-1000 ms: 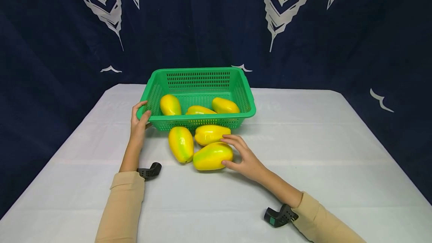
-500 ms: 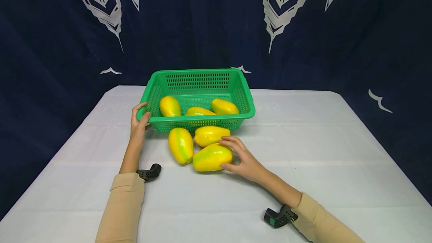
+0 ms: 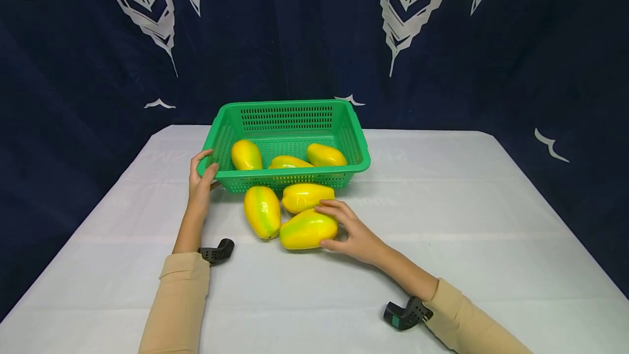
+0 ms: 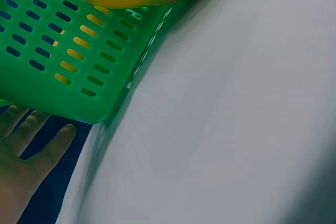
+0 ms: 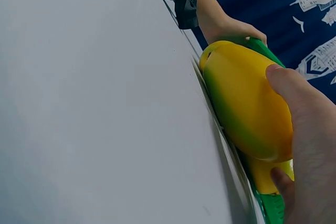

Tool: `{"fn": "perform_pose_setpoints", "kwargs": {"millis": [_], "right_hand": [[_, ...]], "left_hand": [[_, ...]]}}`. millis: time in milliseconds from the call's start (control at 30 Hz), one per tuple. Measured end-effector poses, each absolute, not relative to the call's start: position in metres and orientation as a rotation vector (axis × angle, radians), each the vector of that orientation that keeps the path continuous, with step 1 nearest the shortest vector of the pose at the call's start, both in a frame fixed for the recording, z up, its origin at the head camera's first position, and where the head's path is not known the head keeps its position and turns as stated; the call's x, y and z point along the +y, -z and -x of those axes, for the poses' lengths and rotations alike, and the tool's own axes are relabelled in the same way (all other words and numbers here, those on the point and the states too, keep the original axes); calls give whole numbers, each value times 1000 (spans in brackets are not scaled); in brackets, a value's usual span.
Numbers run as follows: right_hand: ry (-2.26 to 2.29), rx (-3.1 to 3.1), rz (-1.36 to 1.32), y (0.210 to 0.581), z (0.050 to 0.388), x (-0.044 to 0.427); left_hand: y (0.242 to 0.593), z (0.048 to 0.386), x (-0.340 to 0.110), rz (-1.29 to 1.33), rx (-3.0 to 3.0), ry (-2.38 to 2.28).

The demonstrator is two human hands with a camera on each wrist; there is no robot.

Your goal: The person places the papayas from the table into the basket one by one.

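My left hand (image 3: pixel 200 176) grips the near left corner of a green plastic basket (image 3: pixel 290 170), thumb over the rim. Several yellow-green papayas are in view. Inside the basket lie one papaya (image 3: pixel 247 155) at the left, another (image 3: pixel 290 162) in the middle, partly hidden by the front wall, and a third (image 3: pixel 326 155) at the right. Just in front of it, one papaya (image 3: pixel 262 212) points toward me and another (image 3: pixel 307 197) lies sideways. My right hand (image 3: pixel 355 236) holds the nearest papaya (image 3: pixel 307 229) by its right end, thumb (image 5: pixel 286 80) against one side, fingers over the other.
A white-covered table (image 3: pixel 472 223) bears everything. Behind its far edge hangs a dark blue curtain (image 3: pixel 295 37) with white prints. A black camera mount (image 3: pixel 218 252) sits on my left wrist and a second mount (image 3: pixel 408 314) on my right.
My right hand's fingers have slid slightly left, farther over the nearest papaya. The basket, the papayas and my left hand stay in place; the head view has shifted a little.
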State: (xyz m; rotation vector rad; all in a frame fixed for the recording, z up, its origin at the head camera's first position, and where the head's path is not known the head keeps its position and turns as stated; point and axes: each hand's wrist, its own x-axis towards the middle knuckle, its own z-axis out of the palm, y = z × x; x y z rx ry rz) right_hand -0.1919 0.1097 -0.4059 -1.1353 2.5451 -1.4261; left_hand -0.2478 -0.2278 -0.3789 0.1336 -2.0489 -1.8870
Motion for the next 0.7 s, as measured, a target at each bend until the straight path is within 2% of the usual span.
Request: {"fn": "perform_pose_setpoints", "kwargs": {"millis": [700], "right_hand": [[1449, 2524, 1126, 408, 193, 109]], "left_hand": [[377, 246, -226, -108, -2023, 1921]]}}
